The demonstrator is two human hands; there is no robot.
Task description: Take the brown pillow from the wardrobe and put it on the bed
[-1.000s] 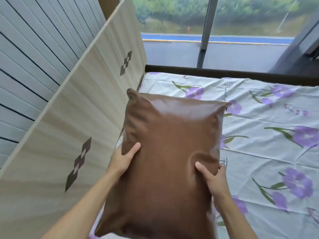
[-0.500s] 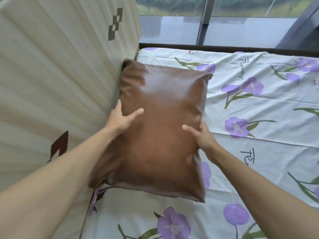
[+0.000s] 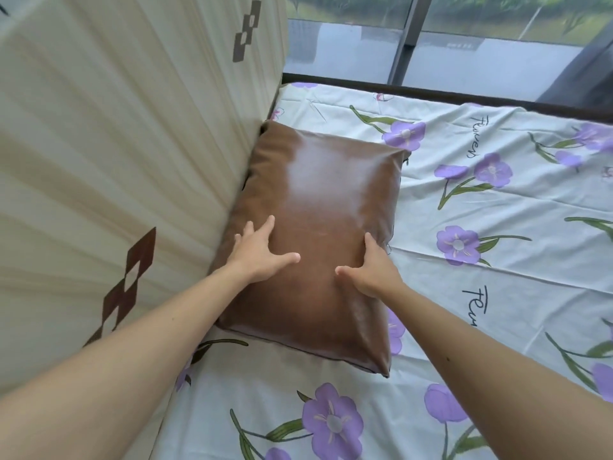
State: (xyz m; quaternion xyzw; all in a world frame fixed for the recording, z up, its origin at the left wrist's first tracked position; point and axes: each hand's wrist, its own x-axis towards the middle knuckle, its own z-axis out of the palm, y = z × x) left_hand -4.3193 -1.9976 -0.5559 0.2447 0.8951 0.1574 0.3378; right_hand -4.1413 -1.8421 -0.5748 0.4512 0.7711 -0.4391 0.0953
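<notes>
Here both forearms reach forward over the near part of the bed (image 3: 497, 327), whose flowered sheet lies bare in the foreground. The left hand (image 3: 258, 252) rests flat on the brown pillow (image 3: 325, 234), fingers spread and nothing clasped; judged as a press to settle the left edge against the headboard (image 3: 132, 144). The right hand (image 3: 371, 267) sits on the pillow's right side, thumb stretched across the top face and fingers curled over the edge; loosely cupped around that edge, not a tight grip as far as can be seen. Pillow lies flat on the sheet, long axis running away from the person, its left edge touching the pale wood-grain headboard, its right edge well clear of the purple flower prints beyond. Placement judged essentially complete: pillow is borne by the mattress, hands only steady and square it. Farther off, the sheet runs to the dark bed frame (image 3: 464, 94), and behind that a window (image 3: 497, 38) shows greenery. Wardrobe not in view.
</notes>
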